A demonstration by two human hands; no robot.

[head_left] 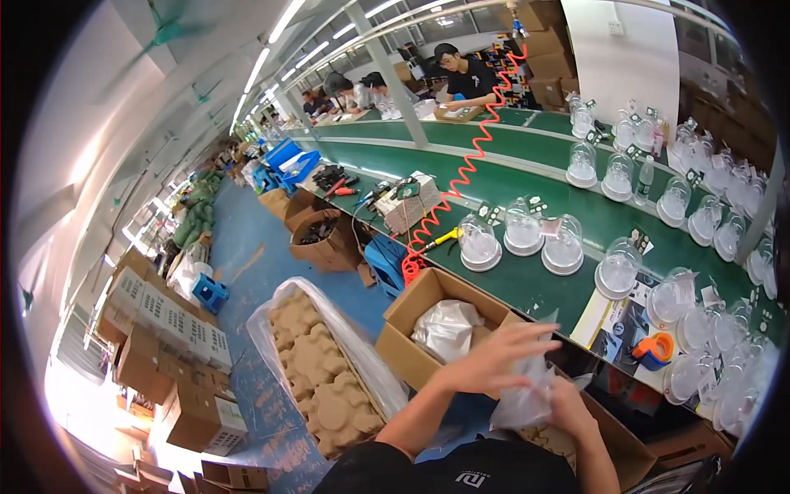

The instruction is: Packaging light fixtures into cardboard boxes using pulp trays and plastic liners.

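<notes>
The left hand [502,358] is spread wide, its fingers extended over a crinkled, translucent plastic bag [524,403]; whether those fingers touch the film cannot be told. The right hand [572,409] is curled closed on the right side of the bag, gripping the gathered plastic. The bag is in front of the person's body, just right of an open brown cardboard box [397,336] in which a white, plastic-wrapped bundle [448,329] lies. Below the bag, some brown moulded pulp [554,442] shows in part. To the left, a long container lined with clear plastic film [267,317] holds brown moulded-pulp trays [317,370]. Beyond the hands runs a long green table [527,286], carrying clear domes on round white bases [480,244], several with small green-and-white cards at their tops. A yellow air gun [447,236] on a coiled red hose [467,169] is just beside the nearest row's left end. Farther right, an orange-and-blue ring-shaped object [654,350] rests near more domes. Across the table, a co-worker in a black shirt [471,80] leans over a shallow brown carton [459,114].
</notes>
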